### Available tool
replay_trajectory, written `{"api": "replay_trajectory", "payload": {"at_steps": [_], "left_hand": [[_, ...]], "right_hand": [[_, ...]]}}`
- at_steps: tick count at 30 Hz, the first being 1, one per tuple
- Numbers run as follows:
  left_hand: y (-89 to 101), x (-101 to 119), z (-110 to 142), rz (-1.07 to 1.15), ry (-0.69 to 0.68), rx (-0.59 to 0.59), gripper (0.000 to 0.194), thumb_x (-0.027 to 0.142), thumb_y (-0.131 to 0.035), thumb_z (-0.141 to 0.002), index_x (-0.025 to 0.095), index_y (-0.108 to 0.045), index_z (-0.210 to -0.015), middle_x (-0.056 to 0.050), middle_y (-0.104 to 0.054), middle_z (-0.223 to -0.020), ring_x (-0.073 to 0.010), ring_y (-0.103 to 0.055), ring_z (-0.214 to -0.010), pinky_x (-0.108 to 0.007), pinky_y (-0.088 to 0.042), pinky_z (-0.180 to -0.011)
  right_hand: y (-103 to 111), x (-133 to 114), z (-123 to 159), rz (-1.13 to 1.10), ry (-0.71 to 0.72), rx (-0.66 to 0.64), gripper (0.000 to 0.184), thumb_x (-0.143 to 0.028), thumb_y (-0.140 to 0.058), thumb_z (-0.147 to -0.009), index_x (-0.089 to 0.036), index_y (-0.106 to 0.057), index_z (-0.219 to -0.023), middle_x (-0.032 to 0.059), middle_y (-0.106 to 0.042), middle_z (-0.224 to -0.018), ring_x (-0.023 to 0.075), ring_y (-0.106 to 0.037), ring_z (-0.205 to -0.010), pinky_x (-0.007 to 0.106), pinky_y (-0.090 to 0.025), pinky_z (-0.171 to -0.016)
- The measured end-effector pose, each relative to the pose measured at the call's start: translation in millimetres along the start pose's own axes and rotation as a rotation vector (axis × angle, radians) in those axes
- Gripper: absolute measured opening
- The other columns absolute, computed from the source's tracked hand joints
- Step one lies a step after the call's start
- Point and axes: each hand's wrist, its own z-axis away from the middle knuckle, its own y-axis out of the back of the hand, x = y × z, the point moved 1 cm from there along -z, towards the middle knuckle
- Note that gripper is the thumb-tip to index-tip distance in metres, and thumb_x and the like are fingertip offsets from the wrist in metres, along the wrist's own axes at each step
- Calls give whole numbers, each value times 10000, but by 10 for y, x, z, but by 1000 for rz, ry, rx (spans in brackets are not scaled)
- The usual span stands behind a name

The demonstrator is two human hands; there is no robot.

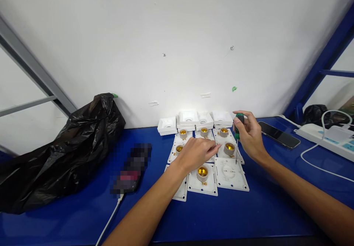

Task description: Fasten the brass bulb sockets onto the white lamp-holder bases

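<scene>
White, square plastic plates (211, 170), most with round gold-lined sockets (202, 172), lie in rows. Above them, the right hand (250, 133) grips a green-and-black screwdriver (237, 135), shaft down; the left hand (197, 151) is partly curled, its hold impossible to tell. Glossy blue tabletop (210, 218) beneath, scuffed white wall (190, 65) behind.

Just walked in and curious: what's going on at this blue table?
A person's right hand holds a screwdriver upright, its tip at the front-right white plate, which shows no socket. The left hand is over neighbouring plates, its grip hidden. Several carry gold-lined sockets; white square pieces sit behind.
</scene>
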Motion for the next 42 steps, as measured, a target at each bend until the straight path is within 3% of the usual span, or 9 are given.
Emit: {"api": "replay_trajectory", "payload": {"at_steps": [7, 10, 14, 18, 24, 32, 36, 40, 42], "left_hand": [[0, 8, 0, 4, 10, -12, 482, 324, -419, -1044, 190, -511, -590, 11, -568, -568, -92, -399, -464, -306, -242, -505], [4, 17, 1, -1, 9, -18, 478, 298, -411, -1032, 192, -482, -571, 15, -538, -545, -92, -366, -451, -309, -233, -499], [8, 27, 2, -6, 19, -31, 465, 274, -401, -1015, 191, -463, -562, 17, -519, -536, -90, -352, -454, -299, -239, -508], [4, 39, 3, 1, 25, -44, 463, 266, -395, -1012, 190, -448, -558, 19, -509, -529, -90, -350, -457, -295, -241, -517], [-5, 33, 6, 27, 21, -53, 436, 312, -454, -1006, 195, -446, -587, 26, -522, -542, -86, -343, -455, -296, -228, -503], [33, 40, 6, 81, 45, -74, 420, 354, -480, -1009, 200, -463, -620, 36, -569, -593, -85, -467, -506, -277, -330, -529], [23, 32, 12, 78, 61, -108, 396, 342, -520, -986, 197, -465, -621, 42, -563, -582, -86, -464, -508, -278, -322, -538], [0, 10, 16, 62, 43, -118, 385, 327, -526, -977, 201, -472, -618, 36, -555, -575, -92, -454, -507, -281, -308, -528], [-5, 3, 17, 61, 35, -113, 390, 329, -520, -980, 201, -469, -615, 36, -549, -568, -90, -446, -499, -280, -303, -519]], "right_hand": [[30, -67, -92, -29, -158, -41, 324, -461, -652, -907, -251, -612, -1151, -46, -547, -665, 106, -481, -534, 188, -352, -404], [43, 17, -97, -67, -186, 14, 323, -481, -661, -894, -255, -626, -1122, -49, -539, -643, 107, -476, -516, 184, -352, -391], [96, 177, -71, -69, -144, 129, 311, -480, -644, -905, -268, -609, -1130, -55, -539, -658, 105, -469, -500, 188, -352, -382], [156, 216, -62, 46, -14, 169, 270, -430, -604, -941, -256, -594, -1148, -49, -545, -678, 110, -477, -519, 212, -396, -424], [151, 174, -51, 140, 51, 152, 266, -403, -568, -962, -239, -574, -1171, -46, -531, -691, 119, -478, -549, 240, -410, -476], [255, 166, -110, 211, 109, 161, 284, -413, -539, -972, -263, -566, -1213, -39, -502, -696, 139, -475, -553, 284, -391, -501], [384, 228, -235, 444, 41, 47, 277, -436, -515, -963, -255, -599, -1155, -49, -444, -629, 145, -440, -533, 299, -366, -532], [494, 310, -326, 767, -71, -185, 283, -453, -491, -953, -269, -592, -1143, 1, -594, -722, 189, -564, -635, 311, -406, -620], [552, 333, -356, 803, -87, -270, 251, -455, -558, -913, -277, -614, -1080, 17, -652, -775, 212, -615, -692, 313, -414, -645]]}}
